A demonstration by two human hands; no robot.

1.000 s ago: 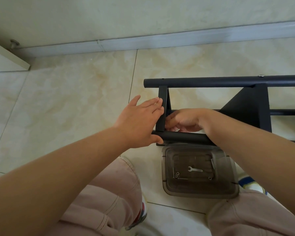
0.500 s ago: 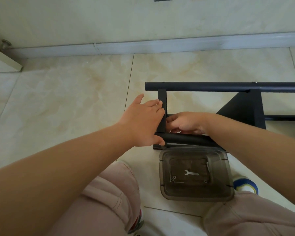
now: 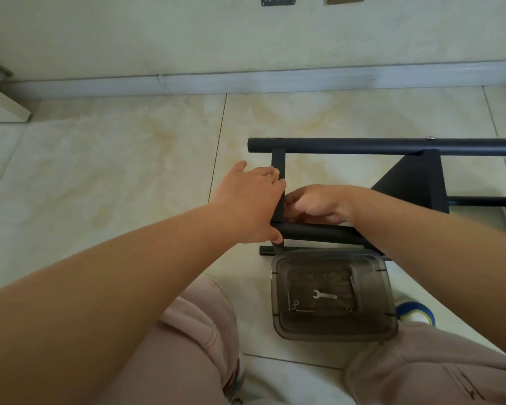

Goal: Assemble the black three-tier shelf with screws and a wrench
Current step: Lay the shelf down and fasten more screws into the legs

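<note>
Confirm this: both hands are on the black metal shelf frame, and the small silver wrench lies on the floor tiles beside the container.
Not quite. The head view shows the small silver wrench inside the smoky transparent plastic container, not on the tiles. Both the left hand and right hand are on the black metal shelf frame.

Black shelf frame [image 3: 392,146] sideways on floor; wrench [image 3: 324,295] in tray.

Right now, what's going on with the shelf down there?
A person crouches on the floor over the black shelf frame, which lies on its side. The left hand rests flat against the short crossbar; the right hand curls at the joint behind it. The wrench lies unused in the tray.
</note>
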